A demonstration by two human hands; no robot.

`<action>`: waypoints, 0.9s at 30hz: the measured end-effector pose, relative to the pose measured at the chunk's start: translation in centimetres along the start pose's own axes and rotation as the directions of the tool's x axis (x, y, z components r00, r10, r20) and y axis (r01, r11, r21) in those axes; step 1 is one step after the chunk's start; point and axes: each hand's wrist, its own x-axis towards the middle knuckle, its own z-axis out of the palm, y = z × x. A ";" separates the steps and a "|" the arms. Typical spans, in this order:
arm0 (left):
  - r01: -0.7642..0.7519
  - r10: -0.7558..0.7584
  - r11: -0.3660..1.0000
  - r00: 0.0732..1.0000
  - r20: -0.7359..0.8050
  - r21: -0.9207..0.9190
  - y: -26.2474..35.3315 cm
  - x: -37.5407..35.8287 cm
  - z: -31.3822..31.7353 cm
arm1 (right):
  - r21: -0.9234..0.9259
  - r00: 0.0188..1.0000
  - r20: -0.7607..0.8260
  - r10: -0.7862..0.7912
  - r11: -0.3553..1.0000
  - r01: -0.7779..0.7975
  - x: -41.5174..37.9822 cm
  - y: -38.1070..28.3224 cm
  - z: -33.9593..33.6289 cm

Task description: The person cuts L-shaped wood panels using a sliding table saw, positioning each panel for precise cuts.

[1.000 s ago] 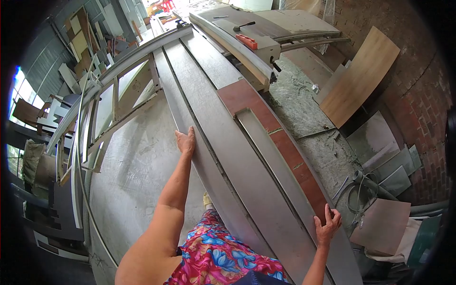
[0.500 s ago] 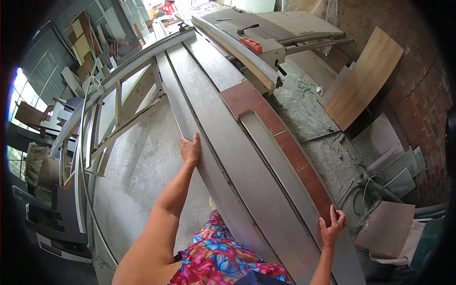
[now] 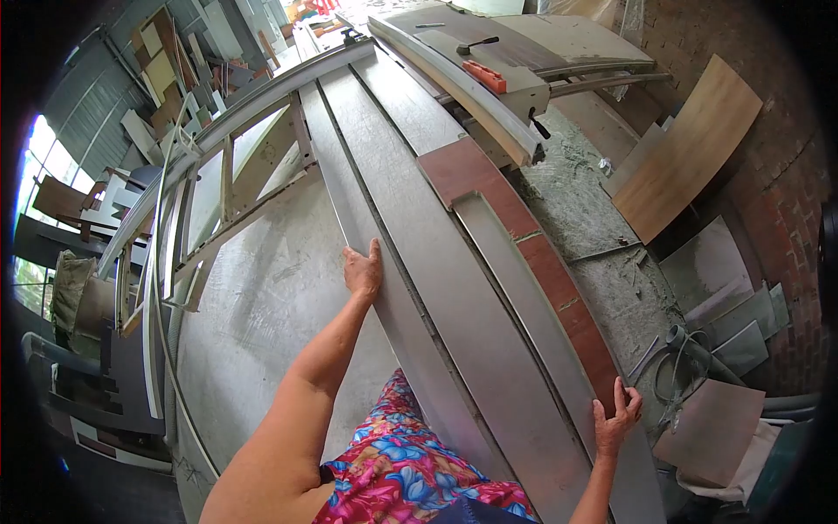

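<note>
A long grey metal table (image 3: 454,323) with dark slots runs away from me. On its right side lies a reddish-brown board (image 3: 541,253) with a cut-out along one edge. My left hand (image 3: 362,270) grips the left edge of the metal table, thumb on top and fingers curled at the side. At the near end of the reddish board, my right hand (image 3: 616,419) rests with its fingers apart, fingertips touching the board's end and outer edge.
A metal frame (image 3: 231,175) juts out on the left. Beyond the board are a fence rail (image 3: 471,96), a red tool (image 3: 484,76) and a black-handled knob (image 3: 476,45). A curved wood panel (image 3: 690,148) leans at the right wall, with hoses and offcuts below.
The whole view has shifted slightly, so the table and surroundings appear a little further right. Both hands keep about the same places on the table and board.
</note>
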 end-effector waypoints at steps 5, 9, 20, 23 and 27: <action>-0.002 0.002 1.000 1.000 -0.012 0.003 -0.1 0.7 0.3 | -0.018 1.000 -0.007 -0.020 1.000 0.020 0.5 -0.3 0.5; 0.010 -0.009 1.000 1.000 -0.012 0.003 -0.2 1.3 0.5 | -0.025 1.000 -0.017 -0.026 0.999 0.025 1.2 -0.8 1.4; -0.014 0.015 1.000 0.999 -0.045 0.008 -0.1 3.2 1.1 | 0.003 0.999 -0.010 -0.030 1.000 0.030 4.3 -3.1 3.8; -0.012 0.012 1.000 1.000 -0.028 0.003 0.1 3.8 1.0 | -0.005 1.000 0.013 -0.007 1.000 0.007 5.4 -4.4 4.3; -0.014 0.013 1.000 1.000 -0.027 -0.012 -0.1 5.1 1.4 | -0.017 0.999 -0.008 -0.032 0.999 0.032 6.8 -5.6 5.4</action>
